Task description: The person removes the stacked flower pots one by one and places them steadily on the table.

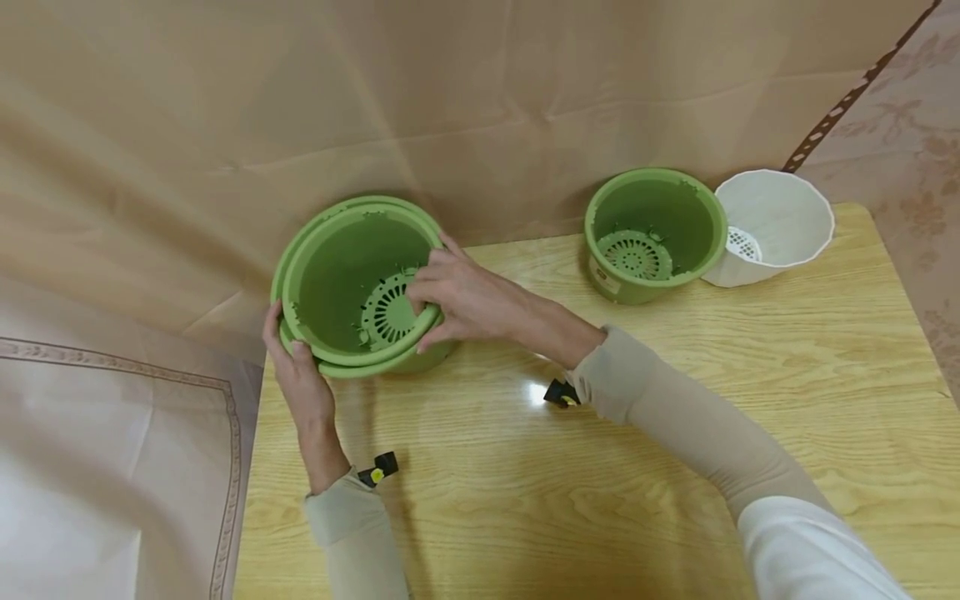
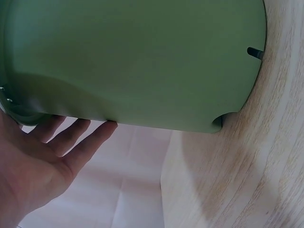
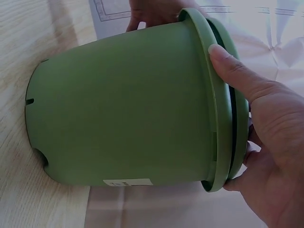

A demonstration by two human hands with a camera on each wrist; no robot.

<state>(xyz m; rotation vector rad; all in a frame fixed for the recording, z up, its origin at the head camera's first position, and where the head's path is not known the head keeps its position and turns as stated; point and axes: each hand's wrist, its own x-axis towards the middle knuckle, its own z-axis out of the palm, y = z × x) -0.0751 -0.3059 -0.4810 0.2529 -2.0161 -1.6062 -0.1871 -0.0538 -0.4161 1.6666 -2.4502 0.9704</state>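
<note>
Two green plastic flower pots stand nested at the table's left back. The outer flower pot point(image 3: 128, 109) rests upright on the tabletop, with the inner flower pot point(image 1: 330, 267) inside it and a narrow gap between their rims. My left hand point(image 1: 303, 387) holds the outer pot's rim on the left, thumb on top; in the left wrist view its fingers point(image 2: 88, 145) lie against the outer wall. On the right side, my right hand point(image 1: 480, 300) grips the inner pot's rim, fingers curled over into it. Its thumb point(image 3: 237, 71) presses at the outer pot's rim.
Another green flower pot point(image 1: 652, 200) stands at the back right of the wooden table point(image 1: 600, 500). Beside it, a white pot point(image 1: 780, 212) leans at an angle. A beige cloth point(image 1: 487, 108) hangs right behind the table's back edge. A label point(image 3: 128, 182) is on the outer pot.
</note>
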